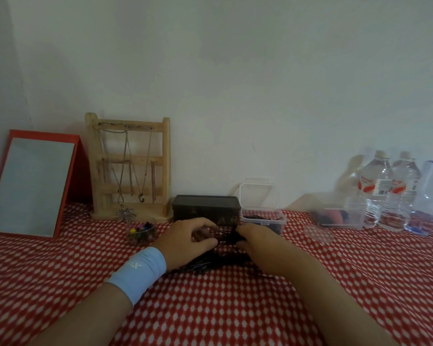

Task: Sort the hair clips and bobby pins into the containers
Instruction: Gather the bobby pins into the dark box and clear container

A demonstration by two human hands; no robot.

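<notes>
Black metal bobby pins [210, 264]: loose heap on the red-and-white patterned table [210, 308], under and between both grips.
Left grip [185, 238]: fingers curled down onto the heap; whether they pinch anything I cannot tell.
Right grip [256, 243]: curled round a dark bunch of pins.
Clear plastic box [261, 222]: lid up, pins inside, just beyond the right grip.
Round clear tub [141, 232]: coloured hair clips inside, left of the left grip.
Risk: thin pins may slip from the bunch on the way over and scatter; tangled ones could drag others along.
</notes>
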